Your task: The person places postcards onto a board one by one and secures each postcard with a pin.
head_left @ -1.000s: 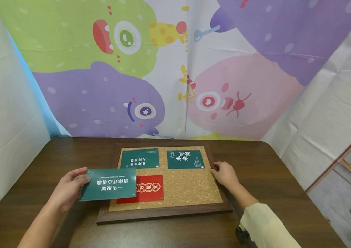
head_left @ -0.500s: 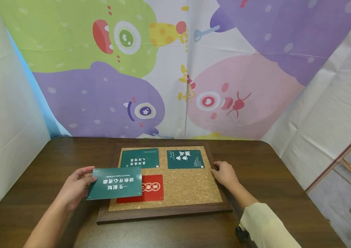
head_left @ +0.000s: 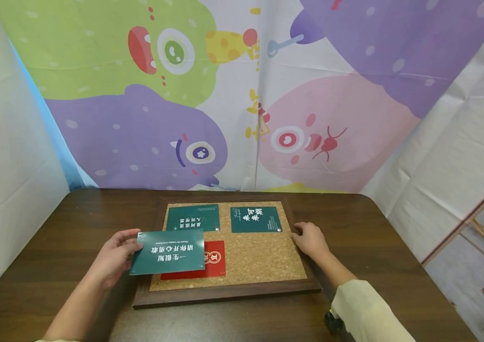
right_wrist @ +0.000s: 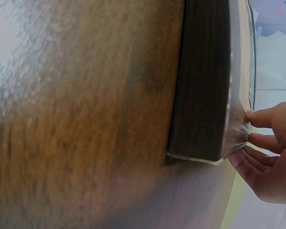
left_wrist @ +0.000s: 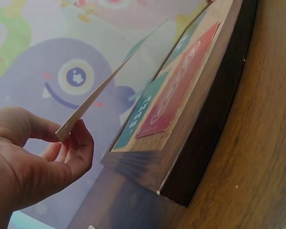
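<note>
My left hand pinches a green card with white lettering by its left edge. In the left wrist view the card appears nearly edge-on, raised above the board. Below it lies a framed corkboard with a dark wooden rim. A red card on the cork is partly hidden behind the held card. Two more green cards lie along the far side, one left and one right. My right hand holds the board's right edge; its thumb and fingers touch the frame in the right wrist view.
The corkboard lies on a dark brown wooden table. A cartoon-printed curtain hangs behind the table, and white cloth hangs at the left. A small black object shows beside my right sleeve.
My left hand has carried the green card steadily to the right, over the board, covering more of the red card. My right hand and the corkboard have stayed in place.
</note>
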`<state>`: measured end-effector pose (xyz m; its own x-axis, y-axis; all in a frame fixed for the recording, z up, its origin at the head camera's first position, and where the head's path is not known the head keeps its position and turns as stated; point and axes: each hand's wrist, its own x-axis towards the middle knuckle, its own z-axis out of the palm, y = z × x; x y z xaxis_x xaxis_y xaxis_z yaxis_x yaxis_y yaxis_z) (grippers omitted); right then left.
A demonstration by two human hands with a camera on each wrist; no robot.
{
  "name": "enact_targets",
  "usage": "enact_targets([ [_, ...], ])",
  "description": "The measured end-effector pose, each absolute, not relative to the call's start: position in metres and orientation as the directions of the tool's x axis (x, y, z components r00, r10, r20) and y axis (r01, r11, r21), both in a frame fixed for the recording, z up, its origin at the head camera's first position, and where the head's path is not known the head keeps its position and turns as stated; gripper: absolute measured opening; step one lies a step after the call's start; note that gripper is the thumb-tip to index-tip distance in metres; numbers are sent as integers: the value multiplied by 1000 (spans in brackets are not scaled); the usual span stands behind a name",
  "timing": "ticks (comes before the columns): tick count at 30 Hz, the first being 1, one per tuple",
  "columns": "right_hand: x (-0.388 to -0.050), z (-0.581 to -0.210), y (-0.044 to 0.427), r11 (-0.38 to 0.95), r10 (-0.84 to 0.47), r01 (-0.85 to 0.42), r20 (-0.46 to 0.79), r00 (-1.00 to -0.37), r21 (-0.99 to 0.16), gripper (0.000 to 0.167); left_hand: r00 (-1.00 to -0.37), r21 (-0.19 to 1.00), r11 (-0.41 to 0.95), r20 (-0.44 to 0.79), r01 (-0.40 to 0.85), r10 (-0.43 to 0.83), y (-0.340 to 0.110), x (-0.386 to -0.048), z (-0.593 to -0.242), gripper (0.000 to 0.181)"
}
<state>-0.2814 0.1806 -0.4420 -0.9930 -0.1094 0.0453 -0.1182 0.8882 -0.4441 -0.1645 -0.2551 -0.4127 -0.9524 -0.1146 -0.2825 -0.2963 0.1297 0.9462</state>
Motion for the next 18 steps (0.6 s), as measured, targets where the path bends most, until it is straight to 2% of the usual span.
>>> enact_targets([
  [9,-280,-442,180,884,-108,-131,76,-991,-448,37,-961,959,98,-256,-266,-100,-243,-167,-413,52],
  [18,-281,-442,180,886,-100,-109,43,-994,-452,40,-964,965,57,-249,-255,-94,-232,-171,-417,50],
])
